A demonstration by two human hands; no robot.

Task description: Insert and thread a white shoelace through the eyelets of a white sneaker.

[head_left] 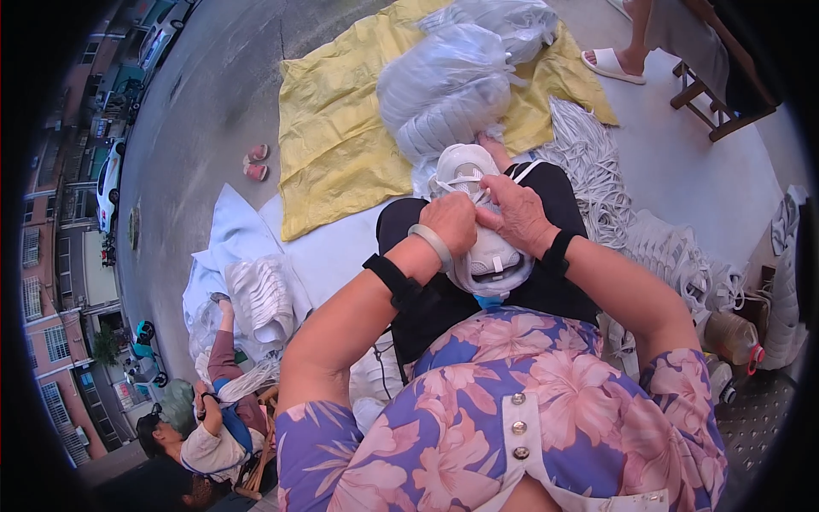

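A white sneaker [490, 256] rests on my lap, toe pointing away and heel opening near me. Over its lacing my left hand [450, 224] is closed, fingers curled down; whatever they grip is hidden. My right hand [519, 212] is beside it, thumb and fingers pinched together at the white shoelace [522, 172]. A loose stretch of lace sticks out past the right hand, toward the toe. Between the two hands the shoe's tongue is mostly covered.
Ahead, clear bags of white shoe parts [444, 94] lie on a yellow sheet [337, 128]. To the right are a heap of white laces [589, 166], rows of white shoe pieces [670, 252], a plastic jug [732, 338] and a wooden stool [712, 102]. A co-worker [217, 439] sits at left.
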